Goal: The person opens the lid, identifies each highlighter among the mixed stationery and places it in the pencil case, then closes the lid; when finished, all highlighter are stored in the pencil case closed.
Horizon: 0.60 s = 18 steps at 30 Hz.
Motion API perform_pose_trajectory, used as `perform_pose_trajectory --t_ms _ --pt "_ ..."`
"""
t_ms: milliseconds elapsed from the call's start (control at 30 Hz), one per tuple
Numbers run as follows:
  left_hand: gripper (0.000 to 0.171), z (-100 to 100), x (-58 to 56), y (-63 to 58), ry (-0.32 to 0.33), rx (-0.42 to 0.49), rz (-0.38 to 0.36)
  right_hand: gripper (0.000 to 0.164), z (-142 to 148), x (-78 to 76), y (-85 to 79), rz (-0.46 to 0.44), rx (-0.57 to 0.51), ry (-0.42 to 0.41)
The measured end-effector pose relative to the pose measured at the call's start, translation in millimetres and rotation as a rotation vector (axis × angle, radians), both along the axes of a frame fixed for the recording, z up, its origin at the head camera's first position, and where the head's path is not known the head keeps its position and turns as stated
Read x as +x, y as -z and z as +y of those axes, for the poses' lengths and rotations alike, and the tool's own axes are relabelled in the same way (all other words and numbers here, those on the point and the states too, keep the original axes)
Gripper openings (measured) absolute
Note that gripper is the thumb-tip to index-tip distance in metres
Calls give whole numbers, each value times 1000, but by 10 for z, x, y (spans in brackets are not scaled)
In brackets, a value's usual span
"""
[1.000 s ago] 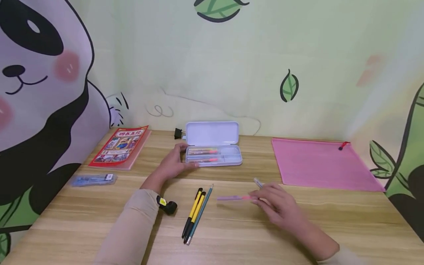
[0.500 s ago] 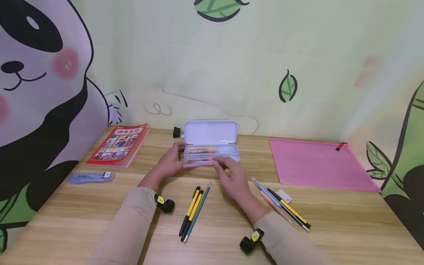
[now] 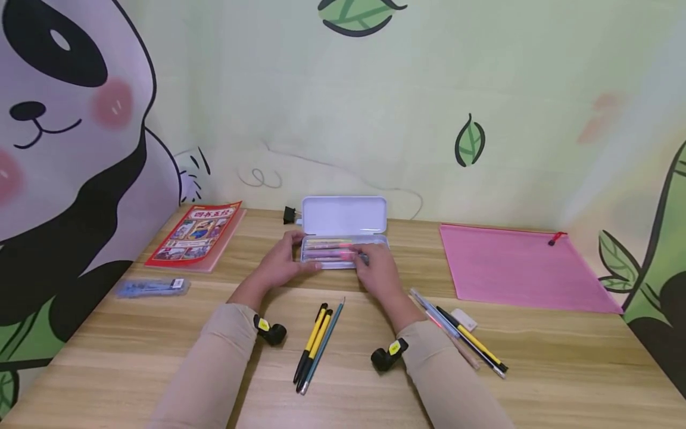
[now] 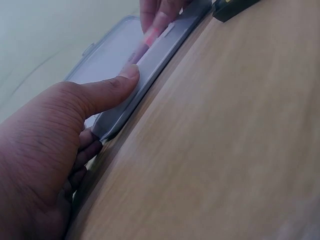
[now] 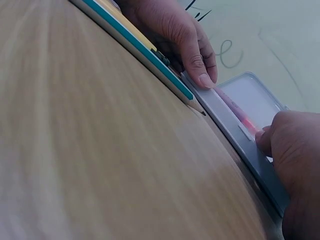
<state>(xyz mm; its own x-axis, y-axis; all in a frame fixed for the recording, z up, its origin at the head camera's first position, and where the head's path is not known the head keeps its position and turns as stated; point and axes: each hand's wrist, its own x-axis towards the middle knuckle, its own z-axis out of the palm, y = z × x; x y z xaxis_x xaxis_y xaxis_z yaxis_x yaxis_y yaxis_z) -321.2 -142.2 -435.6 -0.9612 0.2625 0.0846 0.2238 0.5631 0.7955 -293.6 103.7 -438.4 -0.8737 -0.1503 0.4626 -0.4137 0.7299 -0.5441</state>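
Note:
An open white pencil case (image 3: 344,215) stands at the back of the table, its lid raised against the wall and several pens in its tray. My left hand (image 3: 281,262) grips the case's left end, thumb along the front rim and fingers around the side. With thumb and fingertips, my right hand (image 3: 379,269) pinches the pink end of a purple pen (image 5: 232,107), which lies low over the tray. The left wrist view shows the same pen (image 4: 134,55) lengthwise inside the front rim. My right hand covers the right part of the tray.
Two yellow-black pens (image 3: 315,342) and a teal pencil (image 3: 324,345) lie in front. Right of them are more pens (image 3: 463,333) and a white eraser (image 3: 464,319). A pink zip pouch (image 3: 527,268), a red book (image 3: 195,235), a blue packet (image 3: 152,288) and a black clip (image 3: 289,215) lie around.
My right hand has carried the purple pen from the right side of the table leftward and back to the case, now into its tray. My left hand has stayed on the case.

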Motion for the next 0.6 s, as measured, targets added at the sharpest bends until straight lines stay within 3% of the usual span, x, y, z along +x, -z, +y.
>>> perform_pose_trajectory --t_ms 267,600 --pt "96 -15 -22 41 -3 -17 1 21 -2 -9 4 0 -65 55" --pt "96 -2 -20 21 -6 -24 -1 21 12 1 -6 87 -78 31"
